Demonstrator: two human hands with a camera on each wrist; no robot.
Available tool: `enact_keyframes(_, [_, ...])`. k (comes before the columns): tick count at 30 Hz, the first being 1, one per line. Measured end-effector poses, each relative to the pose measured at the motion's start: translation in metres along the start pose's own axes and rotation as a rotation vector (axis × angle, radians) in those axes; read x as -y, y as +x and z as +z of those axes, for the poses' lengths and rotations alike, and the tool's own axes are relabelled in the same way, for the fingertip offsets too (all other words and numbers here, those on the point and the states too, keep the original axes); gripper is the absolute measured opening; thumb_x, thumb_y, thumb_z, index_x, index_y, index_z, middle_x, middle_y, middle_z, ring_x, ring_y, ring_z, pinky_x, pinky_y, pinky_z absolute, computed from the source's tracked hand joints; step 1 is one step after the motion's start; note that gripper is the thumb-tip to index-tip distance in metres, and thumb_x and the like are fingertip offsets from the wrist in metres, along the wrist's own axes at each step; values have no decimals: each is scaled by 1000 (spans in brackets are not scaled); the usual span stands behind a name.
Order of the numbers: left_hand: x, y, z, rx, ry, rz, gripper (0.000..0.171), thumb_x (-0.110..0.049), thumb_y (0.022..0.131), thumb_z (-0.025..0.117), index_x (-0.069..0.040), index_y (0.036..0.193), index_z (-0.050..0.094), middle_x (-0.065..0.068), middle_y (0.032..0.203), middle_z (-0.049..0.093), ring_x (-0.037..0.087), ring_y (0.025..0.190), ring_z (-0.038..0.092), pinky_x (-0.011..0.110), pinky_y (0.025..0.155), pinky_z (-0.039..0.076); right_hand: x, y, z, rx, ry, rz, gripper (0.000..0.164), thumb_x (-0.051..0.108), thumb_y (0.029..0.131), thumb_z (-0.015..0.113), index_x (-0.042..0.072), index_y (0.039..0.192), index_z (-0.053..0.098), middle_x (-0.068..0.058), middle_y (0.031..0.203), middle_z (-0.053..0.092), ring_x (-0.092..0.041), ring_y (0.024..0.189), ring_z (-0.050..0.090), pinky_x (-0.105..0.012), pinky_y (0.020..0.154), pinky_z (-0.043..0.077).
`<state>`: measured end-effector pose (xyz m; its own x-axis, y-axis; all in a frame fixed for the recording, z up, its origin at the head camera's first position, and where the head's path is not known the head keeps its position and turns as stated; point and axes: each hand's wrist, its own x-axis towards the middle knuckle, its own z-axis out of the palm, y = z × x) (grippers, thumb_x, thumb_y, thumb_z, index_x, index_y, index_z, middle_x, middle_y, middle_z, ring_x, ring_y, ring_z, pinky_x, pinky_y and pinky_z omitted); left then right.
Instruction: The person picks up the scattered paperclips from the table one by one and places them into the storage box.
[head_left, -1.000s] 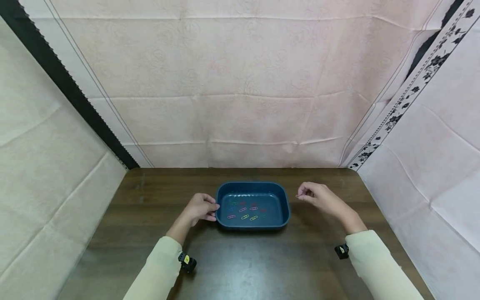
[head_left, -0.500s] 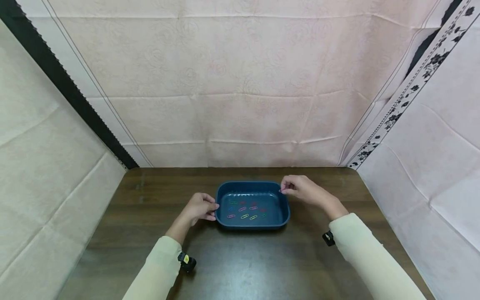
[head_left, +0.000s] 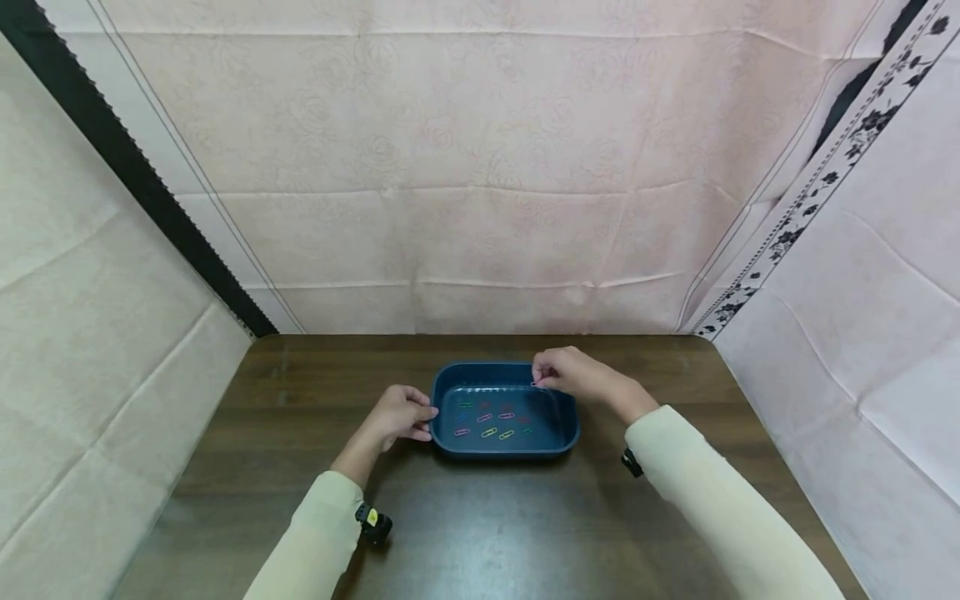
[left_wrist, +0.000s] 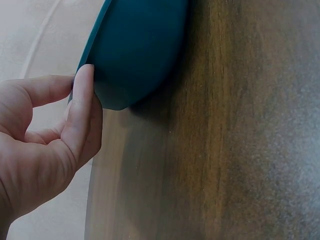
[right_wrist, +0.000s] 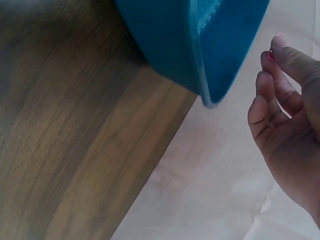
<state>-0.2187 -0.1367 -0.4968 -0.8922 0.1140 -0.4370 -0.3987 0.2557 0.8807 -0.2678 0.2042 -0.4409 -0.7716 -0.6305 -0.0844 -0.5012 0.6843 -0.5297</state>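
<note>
A dark blue tray [head_left: 555,451] sits on the wooden table, with several colored paper clips lying on its floor, among them a yellow paper clip [head_left: 489,433] and a pink paper clip [head_left: 462,432]. My left hand [head_left: 397,414] pinches the tray's left rim between thumb and fingers; in the left wrist view the hand [left_wrist: 55,120] is at the tray's wall [left_wrist: 140,50]. Over the tray's back right part, my right hand [head_left: 573,372] pinches a pink paper clip [right_wrist: 271,54] between thumb and index finger. The other fingers of that hand [right_wrist: 290,105] are bent.
The brown table [head_left: 480,525] reaches back to a pale patterned cloth [head_left: 480,208]. Cloth panels also stand on the left and right sides. Each wrist carries a small black camera [head_left: 373,523].
My right hand has moved left with the paper clip, from beside the tray's right side to above its back right part. The left hand stays on the rim.
</note>
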Motion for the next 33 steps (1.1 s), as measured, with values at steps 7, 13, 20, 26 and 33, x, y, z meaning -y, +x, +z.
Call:
enact_keyframes(7, [1, 0, -1, 18, -26, 14, 18, -2, 99, 66, 6, 114, 59, 19, 92, 62, 18, 67, 63, 33, 65, 66, 3, 16, 12, 54, -74, -6, 11, 13, 99, 69, 13, 90, 65, 4, 78, 54, -12, 73, 54, -24, 66, 50])
enact_keyframes(13, [1, -1, -1, 18, -24, 15, 18, -2, 99, 66, 6, 113, 59, 18, 89, 62, 18, 66, 63, 33, 65, 66, 5, 22, 21, 98, -89, 35, 8, 13, 99, 70, 7, 93, 69, 2, 77, 55, -14, 74, 56, -25, 67, 51])
enact_keyframes(20, [1, -1, -1, 23, -21, 21, 18, -2, 99, 66, 7, 113, 58, 16, 87, 61, 18, 65, 63, 33, 64, 66, 4, 31, 27, 135, -163, 69, 10, 13, 99, 70, 11, 90, 67, 1, 75, 56, -15, 71, 56, -26, 66, 50])
enact_keyframes(26, [-1, -1, -1, 25, -24, 18, 18, -2, 99, 66, 7, 113, 58, 19, 91, 62, 17, 65, 63, 33, 65, 66, 4, 36, 33, 176, -241, 133, 13, 16, 99, 71, 15, 87, 66, 3, 73, 54, -14, 70, 55, -25, 64, 48])
enact_keyframes(33, [-2, -2, -1, 22, -26, 21, 18, -2, 99, 66, 6, 113, 59, 20, 92, 62, 18, 66, 63, 33, 64, 66, 7, 38, 39, 203, -275, 135, 17, 13, 99, 71, 15, 84, 63, 2, 79, 59, -15, 74, 56, -27, 67, 48])
